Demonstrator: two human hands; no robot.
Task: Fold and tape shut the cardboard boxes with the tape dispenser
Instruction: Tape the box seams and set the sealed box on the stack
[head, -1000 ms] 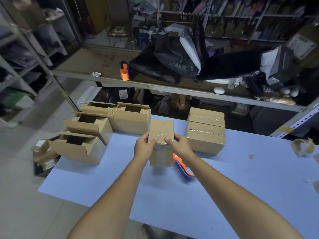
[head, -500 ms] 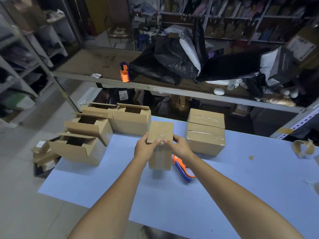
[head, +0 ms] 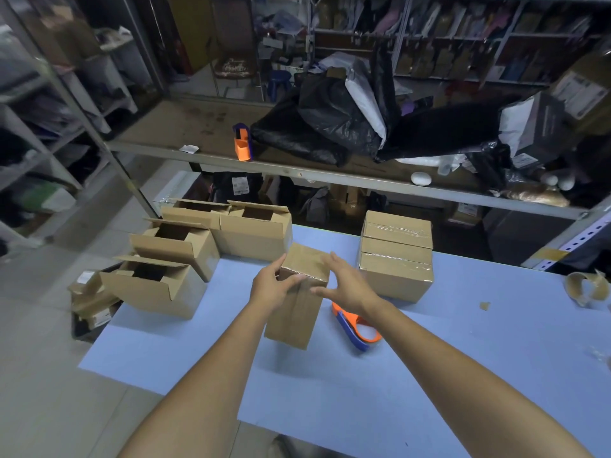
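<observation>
Left hand [head: 269, 287]: grips the upper left corner of the box [head: 297, 312], thumb laid across the near face, fingers wrapped over the far side.
Right hand [head: 347, 285]: wide, fingers straight and spread at the box's upper right edge; whether they touch the cardboard cannot be told.
Box: between the two hands at the middle of the desk [head: 429, 358], flaps closed, shiny tape across its top, tilted with its top leaning away towards 12 o'clock; whether its lower edge rests on the desk cannot be told.
Tape dispenser [head: 358, 327]: orange and blue, lying flat on the desk just beside the box at 3 o'clock, partly under the right wrist, in neither hand.
Taped boxes [head: 395, 259]: two, stacked one on the other, at 2 o'clock from the held box, near the desk's far edge.
Open boxes [head: 175, 249]: four with flaps up, clustered from 9 to 11 o'clock at the desk's left corner.
Tape core [head: 587, 287]: brown ring at 3 o'clock, well apart, by the desk's right edge.
Shelf [head: 185, 127]: beyond the desk at 12 o'clock, bearing a second dispenser [head: 243, 143] and black bags [head: 317, 127].
</observation>
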